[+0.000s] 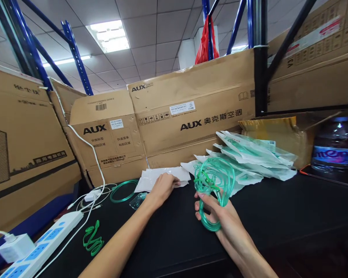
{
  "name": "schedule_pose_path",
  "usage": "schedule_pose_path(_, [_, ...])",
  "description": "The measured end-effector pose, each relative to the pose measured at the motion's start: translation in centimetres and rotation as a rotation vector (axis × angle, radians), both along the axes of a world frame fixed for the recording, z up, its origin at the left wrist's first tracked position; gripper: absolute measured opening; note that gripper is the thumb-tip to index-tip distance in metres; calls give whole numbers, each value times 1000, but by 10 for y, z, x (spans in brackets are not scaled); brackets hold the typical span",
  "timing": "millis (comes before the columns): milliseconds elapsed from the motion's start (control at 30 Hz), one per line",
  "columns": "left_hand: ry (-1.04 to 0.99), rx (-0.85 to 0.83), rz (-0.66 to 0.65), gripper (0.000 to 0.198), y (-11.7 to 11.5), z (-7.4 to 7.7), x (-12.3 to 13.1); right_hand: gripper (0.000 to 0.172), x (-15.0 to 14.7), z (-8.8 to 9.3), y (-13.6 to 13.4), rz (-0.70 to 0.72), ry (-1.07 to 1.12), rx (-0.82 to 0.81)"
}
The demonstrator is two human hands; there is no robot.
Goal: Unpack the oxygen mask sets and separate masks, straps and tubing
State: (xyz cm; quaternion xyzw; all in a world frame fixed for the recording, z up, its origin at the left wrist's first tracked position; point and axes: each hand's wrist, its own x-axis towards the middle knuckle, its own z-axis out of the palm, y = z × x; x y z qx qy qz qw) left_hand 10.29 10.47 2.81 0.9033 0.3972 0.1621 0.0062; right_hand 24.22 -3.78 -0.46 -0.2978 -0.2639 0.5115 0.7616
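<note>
In my right hand is a coil of clear green tubing, gripped at its lower loop and raised above the black table. A green elastic strap is bunched against the coil's left side. My left hand reaches forward onto flat white pouches, its fingers bent over their right part; the fingertips are partly hidden. Just left of that wrist lies a clear green plastic mask, partly covered by the arm. To the right, a pile of white-edged pouches shows green contents through the film.
A green tube loop, a loose green elastic strap, white cables and a power strip lie left. Cardboard boxes wall off the back. At right stand an open carton and large bottle, near a phone.
</note>
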Motion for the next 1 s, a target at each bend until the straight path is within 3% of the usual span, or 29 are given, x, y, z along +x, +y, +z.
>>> schedule_pose_path(200, [-85,181,23,27,-12,27,-25,36,-3,3,-4,34,-120,22])
schedule_pose_path(300, [-126,246,25,30,-30,30,-40,35,0,11,-8,-2,-130,51])
schedule_pose_path(467, [-146,265,-63,31,-80,6,-60,34,9,50,-19,-58,-126,160])
schedule_pose_path(567, [-99,128,-80,42,-107,-12,-71,25,13,73,-17,-19,-163,241])
schedule_pose_path(667, [-60,16,-29,55,-124,-17,-78,23,15,88,-6,31,-225,276])
schedule_pose_path(833, [-174,-39,13,36,-140,-1,-59,30,17,93,11,182,-371,210])
schedule_pose_path(1000, [-5,-83,0,54,-145,-1,-22,36,21,82,-4,266,-489,83])
